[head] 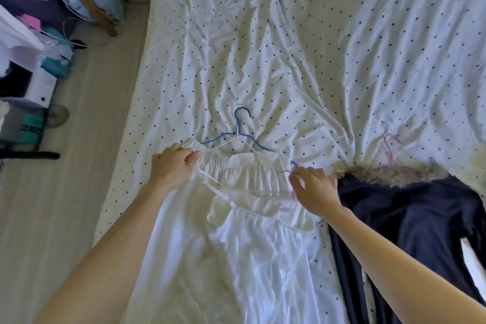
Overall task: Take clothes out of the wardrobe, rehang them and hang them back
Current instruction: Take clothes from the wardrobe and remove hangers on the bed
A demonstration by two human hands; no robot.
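centrally, a white dress (pixel 244 231) is spread flat on the dotted sheet (pixel 263 47), its gathered top laid over a blue hanger (pixel 238 134). the top's left edge is gripped by the left hand (pixel 171 168), while a thin strap at the right edge is pinched by the right hand (pixel 314 189). just beside, a dark coat (pixel 410 218) is laid on a pink hanger (pixel 390 150).

Soft, even daylight; faint shadows, wide-angle edge bending, slight blur.
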